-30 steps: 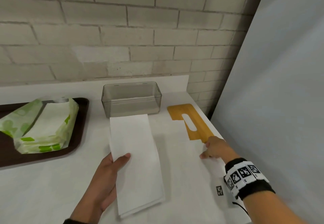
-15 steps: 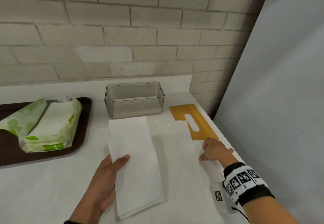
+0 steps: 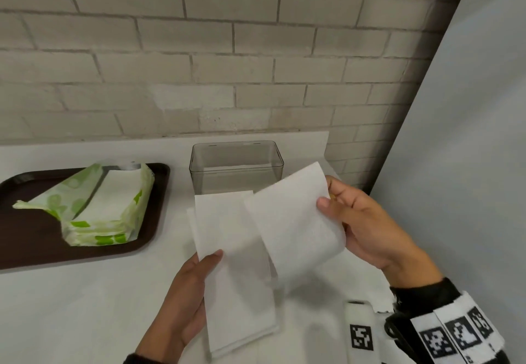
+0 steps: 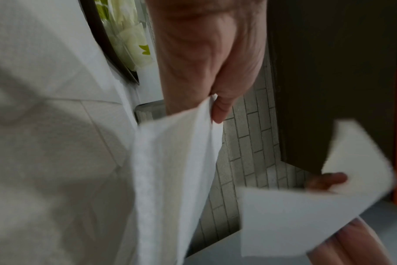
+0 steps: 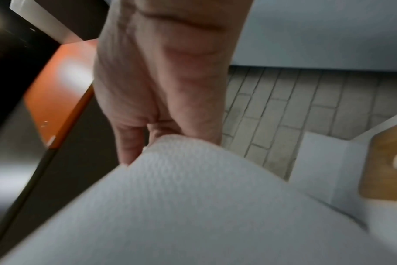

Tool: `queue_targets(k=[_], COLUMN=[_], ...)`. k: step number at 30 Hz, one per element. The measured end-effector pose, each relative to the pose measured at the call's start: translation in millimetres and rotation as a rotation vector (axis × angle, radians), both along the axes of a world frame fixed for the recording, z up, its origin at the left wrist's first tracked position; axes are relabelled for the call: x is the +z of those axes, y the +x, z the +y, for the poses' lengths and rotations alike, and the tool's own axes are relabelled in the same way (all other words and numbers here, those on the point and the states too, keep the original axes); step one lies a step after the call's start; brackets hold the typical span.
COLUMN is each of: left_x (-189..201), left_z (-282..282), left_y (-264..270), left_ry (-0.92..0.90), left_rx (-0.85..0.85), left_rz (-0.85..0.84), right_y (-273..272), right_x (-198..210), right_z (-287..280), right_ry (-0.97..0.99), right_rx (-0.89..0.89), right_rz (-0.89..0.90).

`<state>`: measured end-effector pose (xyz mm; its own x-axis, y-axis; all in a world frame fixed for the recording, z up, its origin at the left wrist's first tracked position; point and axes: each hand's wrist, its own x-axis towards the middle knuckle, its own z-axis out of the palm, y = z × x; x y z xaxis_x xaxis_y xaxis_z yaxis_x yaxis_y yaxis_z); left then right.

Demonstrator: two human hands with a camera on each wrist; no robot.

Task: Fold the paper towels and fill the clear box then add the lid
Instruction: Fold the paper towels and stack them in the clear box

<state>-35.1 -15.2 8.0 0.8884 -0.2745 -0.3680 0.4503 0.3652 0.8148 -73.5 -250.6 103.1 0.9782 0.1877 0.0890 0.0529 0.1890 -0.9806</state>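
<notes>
A long stack of folded white paper towels (image 3: 236, 272) lies on the white counter, in front of the clear box (image 3: 236, 164), which looks empty. My left hand (image 3: 199, 275) grips the stack's left edge, thumb on top; the left wrist view shows that pinch on the towels (image 4: 170, 161). My right hand (image 3: 338, 210) holds another white paper towel (image 3: 293, 215) raised and curved over the stack's right side, thumb on its right edge. In the right wrist view this towel (image 5: 193, 206) bulges below my fingers (image 5: 129, 139). The bamboo lid (image 5: 388, 170) lies flat behind it, almost hidden in the head view.
A dark brown tray (image 3: 85, 252) at the left carries an opened green-and-white pack of paper towels (image 3: 96, 210). A brick wall runs behind the counter and a grey panel (image 3: 455, 164) closes the right side. A white marker tag (image 3: 360, 332) lies near my right wrist.
My right hand left the counter beside the lid, picked up the flat towel there and swung it up and left over the stack. The left hand kept its grip.
</notes>
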Motion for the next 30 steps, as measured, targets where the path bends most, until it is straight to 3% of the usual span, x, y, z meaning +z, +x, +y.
queue_targets(k=[3, 7, 9, 11, 16, 19, 21, 24, 27, 30], left_x=[5.3, 9.2, 12.7, 19.0, 16.0, 15.8, 16.5, 22.8, 29.9, 29.5], left_z=[-3.6, -4.7, -4.1, -2.7, 2.8, 5.0, 5.0, 3.1, -1.1, -4.9], left_y=[-2.3, -3.8, -6.1, -10.4, -14.3, -12.1, -10.5, -8.2, -5.1, -2.1], left_ry=[-0.042, -0.036, -0.063, -0.064, 0.176, 0.236, 0.376, 0.482, 0.436, 0.341], left_rx=[0.01, -0.004, -0.048, -0.089, -0.026, 0.043, 0.131, 0.23, 0.281, 0.284], left_rz=[0.02, 0.06, 0.041, -0.009, -0.246, -0.334, -0.46, -0.599, -0.679, -0.688], right_y=[9.6, 32.0, 35.9, 35.9, 36.5, 30.2, 27.6, 28.1, 27.7, 24.6], right_x=[1.7, -35.3, -52.8, -60.8, -59.1, -59.5, -60.4, -58.0, -51.3, -52.1], right_z=[31.9, 71.5, 84.9, 91.4, 93.5, 88.2, 85.8, 92.1, 97.9, 101.2], right_ry=[0.042, -0.55, -0.799, -0.928, -0.763, -0.37, -0.167, -0.271, -0.299, -0.244], right_rx=[-0.18, -0.493, -0.529, -0.547, -0.49, -0.306, -0.186, -0.321, -0.455, -0.512], right_rz=[-0.065, -0.105, -0.089, -0.112, -0.093, 0.198, 0.284, 0.137, -0.086, -0.172])
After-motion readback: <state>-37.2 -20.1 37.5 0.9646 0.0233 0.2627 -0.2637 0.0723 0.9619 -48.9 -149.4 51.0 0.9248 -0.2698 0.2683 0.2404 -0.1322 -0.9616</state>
